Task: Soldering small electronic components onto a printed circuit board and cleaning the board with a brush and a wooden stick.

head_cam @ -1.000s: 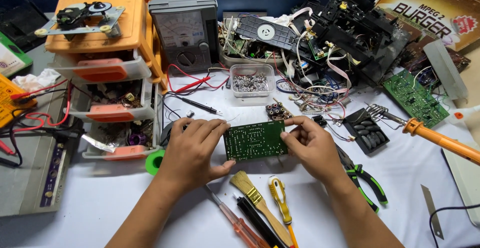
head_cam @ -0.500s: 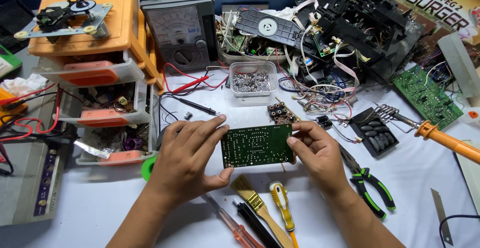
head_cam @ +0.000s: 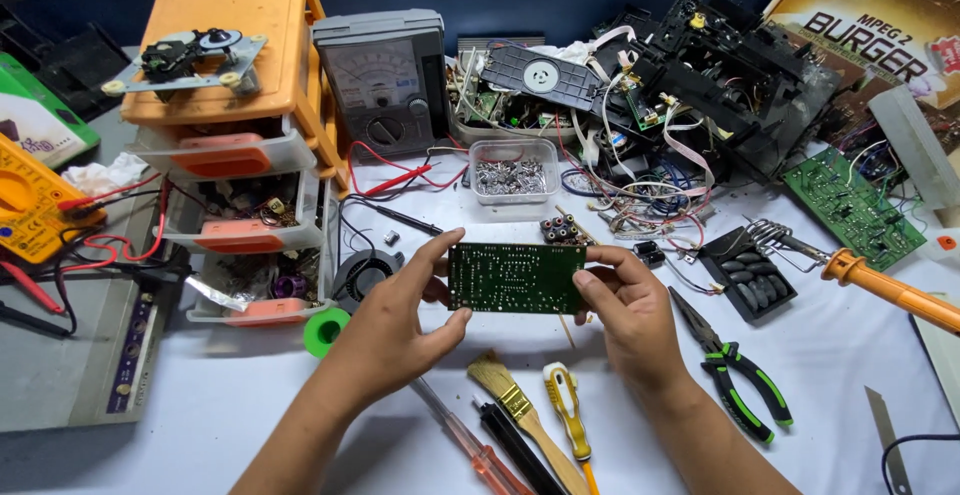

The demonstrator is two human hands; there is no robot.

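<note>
both hands hold a green circuit board (head_cam: pixel 516 277) up above the white table (head_cam: pixel 850 355): the left hand (head_cam: pixel 405 310) pinches its left edge, the right hand (head_cam: pixel 625 305) grips its right edge, above a paintbrush (head_cam: pixel 515 405) and yellow screwdriver (head_cam: pixel 565 410).

green circuit board (head_cam: pixel 516 278), level, solder-side up

A matt green circuit board (head_cam: pixel 517 278) is showing fine pale tracks. The drawer unit (head_cam: pixel 235 75) is looking like smooth orange plastic, slightly glossy. The brush (head_cam: pixel 518 405) is showing a pale wooden handle and soft bristles. The pliers (head_cam: pixel 738 370) are pairing dull metal with rubbery green-and-black grips. A white cloth (head_cam: pixel 840 335) is covering the table.
</note>
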